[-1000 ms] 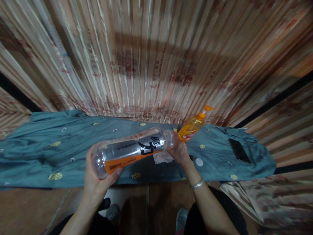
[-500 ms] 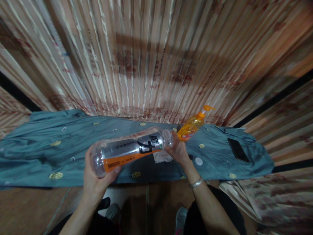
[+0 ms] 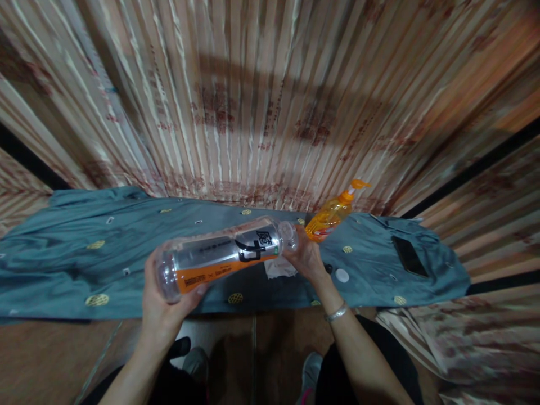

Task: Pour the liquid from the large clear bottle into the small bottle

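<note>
A clear plastic drink bottle [image 3: 228, 250] with a silver and orange label lies nearly level in front of me, its neck pointing right and slightly up. My left hand [image 3: 169, 298] is wrapped around its base end, thumb along the near side. At the neck, my right hand [image 3: 307, 256] grips the bottle, with its fingertips partly hidden behind it. Just beyond the right hand stands an orange pump bottle [image 3: 329, 219] of yellow-orange liquid. Below the neck a crumpled white tissue [image 3: 280, 268] rests on the cloth.
A teal patterned cloth [image 3: 113, 253] covers the table. Right of my wrist are a white round cap [image 3: 342, 275] and a small dark object [image 3: 328, 268]. A black phone [image 3: 409, 256] lies farther right. Pleated curtains [image 3: 261, 112] hang behind; dark bars flank the table.
The drink bottle has rolled slightly in my hands, so its label faces a little differently. Both hands keep their hold in nearly the same places.
</note>
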A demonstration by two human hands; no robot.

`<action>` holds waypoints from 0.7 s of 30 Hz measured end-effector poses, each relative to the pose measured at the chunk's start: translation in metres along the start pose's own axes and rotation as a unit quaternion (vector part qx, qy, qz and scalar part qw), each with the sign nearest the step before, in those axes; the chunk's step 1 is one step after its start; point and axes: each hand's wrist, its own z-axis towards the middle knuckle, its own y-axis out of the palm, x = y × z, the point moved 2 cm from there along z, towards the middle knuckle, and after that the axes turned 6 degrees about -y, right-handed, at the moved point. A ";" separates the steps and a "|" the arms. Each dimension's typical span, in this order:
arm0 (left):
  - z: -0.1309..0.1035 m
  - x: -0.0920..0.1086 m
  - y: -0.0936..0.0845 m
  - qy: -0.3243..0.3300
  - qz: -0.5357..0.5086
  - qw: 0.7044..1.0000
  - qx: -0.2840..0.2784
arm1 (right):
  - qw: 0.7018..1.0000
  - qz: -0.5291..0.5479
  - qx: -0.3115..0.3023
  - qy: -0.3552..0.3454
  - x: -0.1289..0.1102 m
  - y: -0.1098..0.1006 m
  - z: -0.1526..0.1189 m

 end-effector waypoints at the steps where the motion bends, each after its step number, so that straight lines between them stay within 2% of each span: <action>1: 0.000 -0.001 -0.001 0.002 -0.001 1.000 -0.004 | 1.000 -0.001 0.000 -0.003 -0.001 0.000 0.000; 6: 0.004 -0.014 -0.009 0.007 0.005 0.999 -0.039 | 1.000 -0.004 -0.007 0.001 -0.002 -0.001 0.000; 9: 0.005 -0.018 -0.011 0.000 0.004 0.999 -0.040 | 1.000 -0.005 -0.009 0.005 -0.002 -0.001 0.000; 21: 0.002 -0.008 -0.007 0.011 0.011 0.999 -0.039 | 1.000 -0.007 -0.017 0.014 -0.005 -0.003 0.000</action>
